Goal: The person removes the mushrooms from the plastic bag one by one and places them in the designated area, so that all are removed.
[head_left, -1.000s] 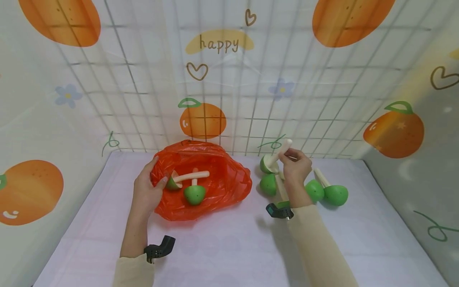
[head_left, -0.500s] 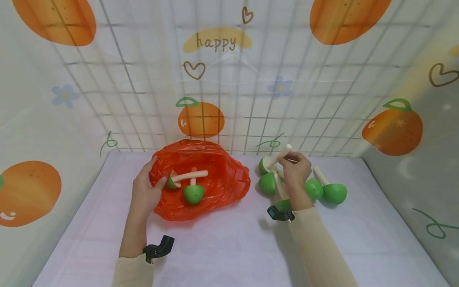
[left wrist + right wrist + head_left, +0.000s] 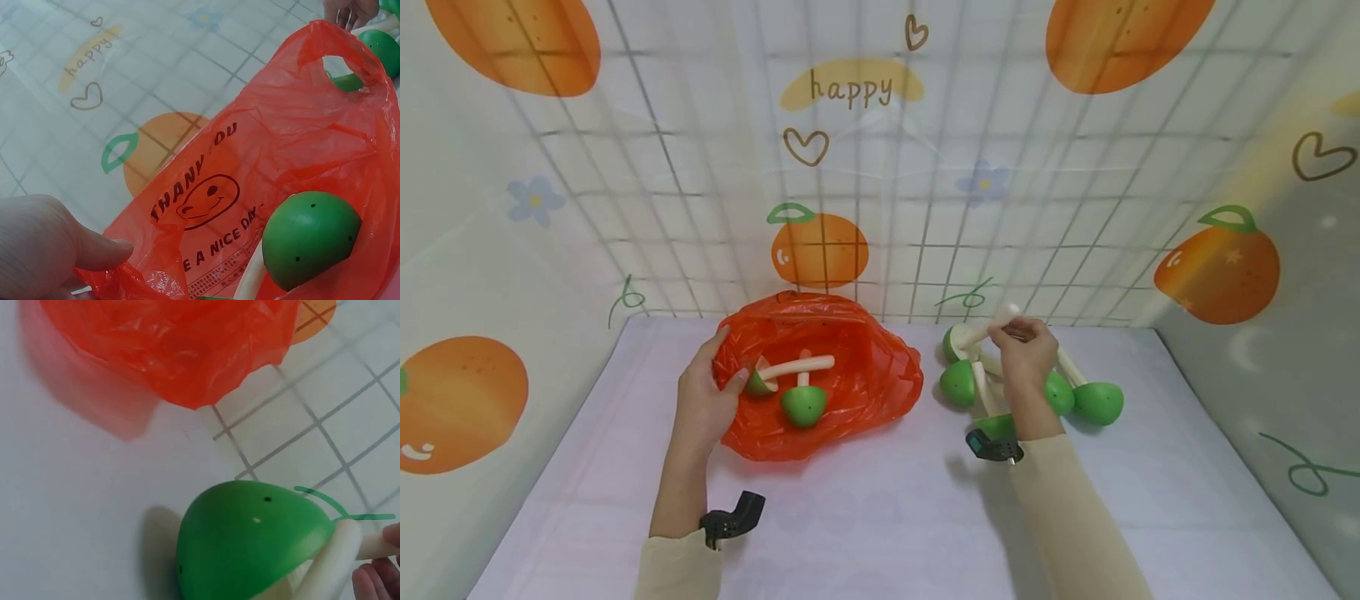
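My left hand grips the left edge of an open red plastic bag, thumb over the rim. Two toy mushrooms with green caps lie inside the bag: one cap faces forward, and the other's pale stem points right. At the right, my right hand pinches the white stem of a toy mushroom whose cap lies tilted on the table. In the right wrist view its fingertips show at the edge, behind another green-capped mushroom.
Several more mushrooms cluster round my right hand, including a green cap on the left and another on the right. A white-covered table bears everything. A printed curtain over a wire grid stands behind.
My right hand has shifted slightly right and the pinched stem has tipped lower. My left hand keeps its grip on the bag, and the two mushrooms inside have not moved.
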The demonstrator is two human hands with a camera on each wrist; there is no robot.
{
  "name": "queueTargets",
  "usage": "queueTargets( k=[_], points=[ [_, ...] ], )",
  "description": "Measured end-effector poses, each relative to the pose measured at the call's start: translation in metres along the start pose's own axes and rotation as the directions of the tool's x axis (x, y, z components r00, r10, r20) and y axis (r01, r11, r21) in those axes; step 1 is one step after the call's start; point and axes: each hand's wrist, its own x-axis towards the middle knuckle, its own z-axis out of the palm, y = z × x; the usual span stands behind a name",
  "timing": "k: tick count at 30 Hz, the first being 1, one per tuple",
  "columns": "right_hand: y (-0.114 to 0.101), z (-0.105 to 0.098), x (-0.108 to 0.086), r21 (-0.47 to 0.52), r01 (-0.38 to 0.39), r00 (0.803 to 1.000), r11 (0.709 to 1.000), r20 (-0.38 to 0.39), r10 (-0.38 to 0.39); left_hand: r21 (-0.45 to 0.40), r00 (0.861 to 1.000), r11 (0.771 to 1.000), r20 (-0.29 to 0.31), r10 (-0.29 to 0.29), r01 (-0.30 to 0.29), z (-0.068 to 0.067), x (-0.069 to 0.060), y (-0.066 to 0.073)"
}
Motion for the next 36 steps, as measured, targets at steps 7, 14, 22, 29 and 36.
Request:
queueTargets(
  k=[7,14,22,29,36],
  points=[
    [-0.001,-0.004,0.003,-0.081,0.022,1.000,0.996,-0.006,-0.023,0.005,1.000,1.000,0.001,-0.002,0.002,0.001,0.000,0.001],
    [-0.004,-0.014,0.003,-0.137,-0.007,1.000,0.991,-0.018,0.005,0.008,1.000,1.000,0.001,0.002,-0.002,0.001,0.000,0.001],
    [-0.006,-0.023,0.010,-0.205,-0.005,1.000,0.979,-0.019,0.001,0.011,1.000,1.000,-0.002,0.009,-0.009,0.000,0.000,0.001],
    [-0.009,-0.029,0.009,-0.351,0.087,0.991,0.932,-0.064,-0.116,0.010,1.000,1.000,0.002,0.004,-0.004,0.000,0.000,0.001],
    [-0.014,-0.042,0.010,-0.307,0.027,0.998,0.951,-0.047,-0.044,0.011,1.000,1.000,0.001,0.001,-0.001,0.000,0.000,0.000]
  ],
)
